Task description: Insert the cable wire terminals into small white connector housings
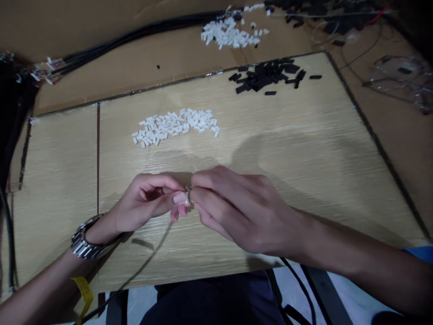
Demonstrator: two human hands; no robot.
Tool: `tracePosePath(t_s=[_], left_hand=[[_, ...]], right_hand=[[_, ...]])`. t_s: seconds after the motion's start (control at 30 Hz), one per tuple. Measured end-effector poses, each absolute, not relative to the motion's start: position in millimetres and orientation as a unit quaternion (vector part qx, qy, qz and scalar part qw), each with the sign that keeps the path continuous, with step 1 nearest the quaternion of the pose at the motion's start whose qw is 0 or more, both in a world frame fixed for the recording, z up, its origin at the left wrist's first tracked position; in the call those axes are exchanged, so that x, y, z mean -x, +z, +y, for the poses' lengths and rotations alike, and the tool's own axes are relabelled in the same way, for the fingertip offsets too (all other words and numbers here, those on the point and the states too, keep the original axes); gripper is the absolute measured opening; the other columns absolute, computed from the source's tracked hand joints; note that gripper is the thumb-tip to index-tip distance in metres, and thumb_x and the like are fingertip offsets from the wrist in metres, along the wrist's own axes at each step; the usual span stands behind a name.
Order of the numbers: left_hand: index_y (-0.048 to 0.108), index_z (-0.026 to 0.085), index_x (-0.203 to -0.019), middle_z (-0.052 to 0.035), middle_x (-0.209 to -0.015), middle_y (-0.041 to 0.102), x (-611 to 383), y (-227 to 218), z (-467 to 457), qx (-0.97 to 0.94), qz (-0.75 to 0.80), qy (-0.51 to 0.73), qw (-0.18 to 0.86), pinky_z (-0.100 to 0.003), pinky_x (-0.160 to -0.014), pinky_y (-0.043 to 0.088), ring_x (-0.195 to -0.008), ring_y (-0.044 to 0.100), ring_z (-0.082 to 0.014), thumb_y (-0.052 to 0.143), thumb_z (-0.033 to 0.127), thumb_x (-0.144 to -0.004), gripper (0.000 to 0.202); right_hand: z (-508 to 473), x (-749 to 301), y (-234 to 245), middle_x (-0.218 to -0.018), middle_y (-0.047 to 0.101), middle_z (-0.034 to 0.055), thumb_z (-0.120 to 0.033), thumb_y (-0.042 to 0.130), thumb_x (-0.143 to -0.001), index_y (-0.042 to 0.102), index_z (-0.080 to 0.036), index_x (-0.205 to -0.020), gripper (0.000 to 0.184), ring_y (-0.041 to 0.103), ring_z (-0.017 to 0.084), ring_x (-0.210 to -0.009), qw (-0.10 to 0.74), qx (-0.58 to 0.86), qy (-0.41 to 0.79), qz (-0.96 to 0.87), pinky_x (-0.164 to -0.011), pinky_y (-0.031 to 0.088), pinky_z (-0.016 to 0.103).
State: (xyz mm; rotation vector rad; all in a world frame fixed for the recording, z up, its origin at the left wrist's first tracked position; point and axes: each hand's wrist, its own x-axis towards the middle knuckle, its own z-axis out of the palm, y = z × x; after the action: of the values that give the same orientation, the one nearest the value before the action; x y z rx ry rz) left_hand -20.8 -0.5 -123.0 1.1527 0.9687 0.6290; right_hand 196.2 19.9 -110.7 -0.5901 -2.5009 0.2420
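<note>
Near the middle of the board, my left hand [145,201] pinches a small white piece [187,198] between thumb and forefinger. Fine wire ends show beside it. My right hand [241,207] meets it from the right, fingers closed at those wires; its fingertips are largely hidden, so what they grip is unclear. A thin dark cable [149,259] runs from under my left hand toward the lower left, with a yellow tag [84,295] near its lower part. Beyond my hands lies a loose spread of small white pieces [176,125].
Black pieces [265,76] lie in a heap at the board's far side. More white pieces [230,34] lie behind the wooden board [304,135]. A bundle of black cables [135,38] with exposed wire ends stretches along the back left. Clear plastic [399,74] is at right.
</note>
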Motion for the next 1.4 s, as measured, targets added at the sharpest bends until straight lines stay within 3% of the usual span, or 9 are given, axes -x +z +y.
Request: tracePosePath(t_s=[0.67,0.93,1.4], left_hand=[[0.070,0.013,-0.077,-0.0016,-0.067,0.070,19.1,-121.9,3.6,-0.450,0.397,0.294,0.744,-0.015,-0.055,0.052,-0.054,0.063,-0.0077,0.065,0.020,-0.089,0.014],[0.069,0.012,-0.074,-0.0029,-0.065,0.070,21.6,-123.6,2.4,-0.454,0.398,0.298,0.739,-0.017,-0.055,0.053,-0.055,0.063,-0.0091,0.068,0.024,-0.087,0.018],[0.067,0.013,-0.075,-0.0010,-0.060,0.068,17.6,-119.6,2.8,-0.502,0.428,0.272,0.700,-0.017,-0.053,0.050,-0.051,0.061,-0.0088,0.067,0.031,-0.087,0.022]], right_hand=[[21.9,-194.7,-117.7,-0.087,0.064,0.0050,-0.010,0.049,-0.092,0.060,-0.014,-0.084,0.014,0.060,0.013,-0.075,0.303,0.239,0.074,-0.920,-0.052,0.044,0.025],[20.1,-195.3,-115.2,-0.088,0.066,0.0057,-0.012,0.047,-0.093,0.059,-0.014,-0.083,0.016,0.062,0.014,-0.079,0.303,0.234,0.106,-0.918,-0.057,0.048,0.024],[18.8,-195.9,-111.5,-0.089,0.066,0.0086,-0.008,0.047,-0.092,0.063,-0.010,-0.086,0.017,0.062,0.017,-0.077,0.281,0.207,0.087,-0.933,-0.050,0.047,0.026]])
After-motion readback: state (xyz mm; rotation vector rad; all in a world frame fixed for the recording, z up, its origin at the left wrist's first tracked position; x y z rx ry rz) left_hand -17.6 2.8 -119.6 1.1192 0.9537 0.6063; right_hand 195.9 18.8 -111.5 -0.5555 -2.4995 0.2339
